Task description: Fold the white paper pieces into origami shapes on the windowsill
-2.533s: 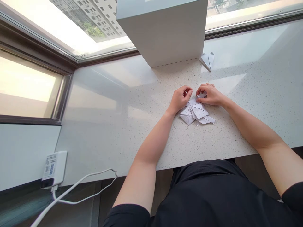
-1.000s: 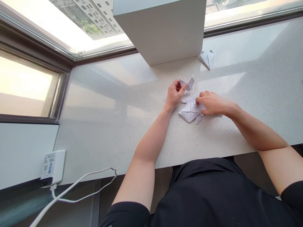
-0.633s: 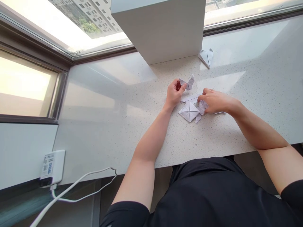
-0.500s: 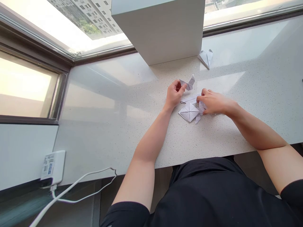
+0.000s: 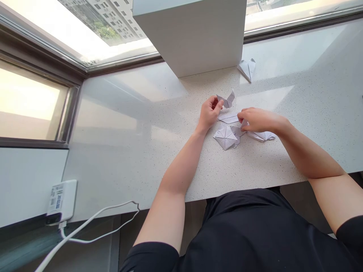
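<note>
My left hand (image 5: 209, 112) pinches a small folded white paper piece (image 5: 226, 100) between fingers and thumb, raised toward the far side of the counter. My right hand (image 5: 259, 120) grips a creased paper piece (image 5: 261, 136) that runs under the palm. Between the hands lie a narrow folded paper strip (image 5: 228, 118) and a square folded paper unit (image 5: 225, 138) with radiating creases, with another small flap (image 5: 236, 132) at its right corner. A separate folded paper shape (image 5: 246, 70) lies farther off, beside a white block.
The speckled white stone counter (image 5: 127, 170) runs along a window (image 5: 31, 105). A white block (image 5: 190, 37) stands at its back edge. A white power bank (image 5: 61, 202) hangs at the front left edge, with a white cable (image 5: 93, 226) trailing down. My black shirt fills the lower middle.
The folded paper pile has come apart into separate pieces. My left hand has lifted one piece away, and my right hand has drawn another rightward from the square unit.
</note>
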Available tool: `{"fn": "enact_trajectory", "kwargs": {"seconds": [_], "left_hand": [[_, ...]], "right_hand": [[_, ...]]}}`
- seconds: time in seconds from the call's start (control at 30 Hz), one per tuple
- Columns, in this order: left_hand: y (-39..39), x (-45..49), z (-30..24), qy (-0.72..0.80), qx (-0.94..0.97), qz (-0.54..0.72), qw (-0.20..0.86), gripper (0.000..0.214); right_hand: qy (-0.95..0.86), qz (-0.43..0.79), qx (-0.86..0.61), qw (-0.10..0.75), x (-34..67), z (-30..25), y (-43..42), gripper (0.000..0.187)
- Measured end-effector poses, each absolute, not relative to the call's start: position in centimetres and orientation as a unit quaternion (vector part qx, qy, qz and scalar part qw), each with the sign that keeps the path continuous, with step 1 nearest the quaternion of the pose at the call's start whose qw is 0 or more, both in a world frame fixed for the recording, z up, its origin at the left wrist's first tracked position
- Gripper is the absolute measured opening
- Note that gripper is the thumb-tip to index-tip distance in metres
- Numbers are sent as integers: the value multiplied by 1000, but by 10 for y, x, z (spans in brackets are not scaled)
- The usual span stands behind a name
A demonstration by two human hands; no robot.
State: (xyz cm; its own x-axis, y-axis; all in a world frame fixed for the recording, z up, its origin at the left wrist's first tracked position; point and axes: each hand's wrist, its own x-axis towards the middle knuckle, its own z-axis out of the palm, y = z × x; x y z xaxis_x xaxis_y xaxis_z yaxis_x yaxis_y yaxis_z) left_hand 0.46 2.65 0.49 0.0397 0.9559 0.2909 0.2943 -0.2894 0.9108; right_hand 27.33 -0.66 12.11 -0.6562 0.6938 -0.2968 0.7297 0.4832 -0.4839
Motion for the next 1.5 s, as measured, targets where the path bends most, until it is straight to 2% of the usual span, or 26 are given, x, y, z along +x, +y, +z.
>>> {"fn": "enact_trajectory", "kwargs": {"seconds": [0.13,0.33,0.43,0.57,0.7,0.9,0.97,1.03,1.13,1.23,1.33,1.5], "left_hand": [[28,3,1,483,647,484,338,55],[27,2,3,457,670,465,355,59],[25,2,5,445,676,460,366,58],[21,1,9,432,685,450,378,47],[17,3,18,429,698,429,380,38],[17,7,18,454,690,444,346,42],[19,7,14,457,683,457,340,41],[20,7,11,455,678,466,340,39],[21,7,9,460,674,469,337,41],[22,7,9,468,671,468,335,47],[22,7,9,472,669,467,334,51],[22,7,10,467,673,467,334,49]], "right_hand": [[843,-345,414,-8,283,122,12,16],[770,-395,451,-219,281,100,33,23],[741,-392,462,-289,273,82,36,23],[721,-365,483,-338,267,67,37,30],[716,-357,488,-349,264,61,36,32],[717,-364,487,-341,264,64,32,46],[727,-350,491,-328,268,74,29,46],[757,-334,487,-280,272,89,25,38],[816,-342,448,-126,272,111,13,27],[841,-348,413,13,261,124,-3,33],[847,-335,409,54,247,126,-16,41],[844,-334,415,61,239,128,-22,25]]}}
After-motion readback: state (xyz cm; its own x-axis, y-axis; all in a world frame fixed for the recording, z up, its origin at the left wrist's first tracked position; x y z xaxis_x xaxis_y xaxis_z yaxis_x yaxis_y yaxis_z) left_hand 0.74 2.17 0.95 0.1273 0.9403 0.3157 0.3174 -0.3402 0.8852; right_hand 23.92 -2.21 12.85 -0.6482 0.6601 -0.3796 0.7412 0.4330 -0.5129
